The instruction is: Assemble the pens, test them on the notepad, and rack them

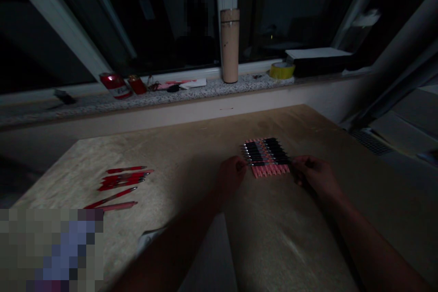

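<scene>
Black pens [263,148] lie side by side in a row across a layer of pink pens [270,171], whose ends stick out at the front and back. My left hand [233,171] pinches the left end of the nearest black pen [268,163]. At that pen's other end, the fingers of my right hand [313,171] are closed around its tip. The pen rests on or just above the pink ones; I cannot tell which. Dim light hides the details of my fingertips.
Several red pens [125,180] lie on the brown table [191,146] at left, beside a pink pen [119,206]. The windowsill [191,91] holds a tall flask [230,45], yellow tape [282,70], a red can [115,86] and a smaller red can [137,85].
</scene>
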`<state>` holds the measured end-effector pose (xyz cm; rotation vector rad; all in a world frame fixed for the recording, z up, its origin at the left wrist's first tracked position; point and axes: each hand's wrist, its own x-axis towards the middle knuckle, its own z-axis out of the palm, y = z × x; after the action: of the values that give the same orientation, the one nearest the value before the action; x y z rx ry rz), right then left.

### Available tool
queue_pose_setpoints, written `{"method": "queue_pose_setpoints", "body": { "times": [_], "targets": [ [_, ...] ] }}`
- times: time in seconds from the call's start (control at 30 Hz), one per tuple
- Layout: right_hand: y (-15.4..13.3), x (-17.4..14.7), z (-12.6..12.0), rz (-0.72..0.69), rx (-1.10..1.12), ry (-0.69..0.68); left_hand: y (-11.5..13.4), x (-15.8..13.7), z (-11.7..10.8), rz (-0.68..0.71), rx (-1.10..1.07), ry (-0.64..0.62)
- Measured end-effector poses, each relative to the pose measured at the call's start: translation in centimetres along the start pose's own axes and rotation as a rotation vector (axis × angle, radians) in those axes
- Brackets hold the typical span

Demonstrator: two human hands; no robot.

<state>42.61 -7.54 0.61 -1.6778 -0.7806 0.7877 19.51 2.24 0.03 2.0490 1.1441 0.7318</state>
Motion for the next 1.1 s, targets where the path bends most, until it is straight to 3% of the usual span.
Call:
{"method": "queue_pose_setpoints", "body": {
  "times": [0.37,1.1],
  "targets": [
    [1.2,0.6,-0.3,-0.027,-0.030,-0.017,0.4,-0.1,0.0,-0.002,-0.011,0.002],
    [-0.2,-0.2,0.1,-0.001,-0.004,0.011,0.1,0.0,0.0,0.020,-0.003,0.010]
  ]
}}
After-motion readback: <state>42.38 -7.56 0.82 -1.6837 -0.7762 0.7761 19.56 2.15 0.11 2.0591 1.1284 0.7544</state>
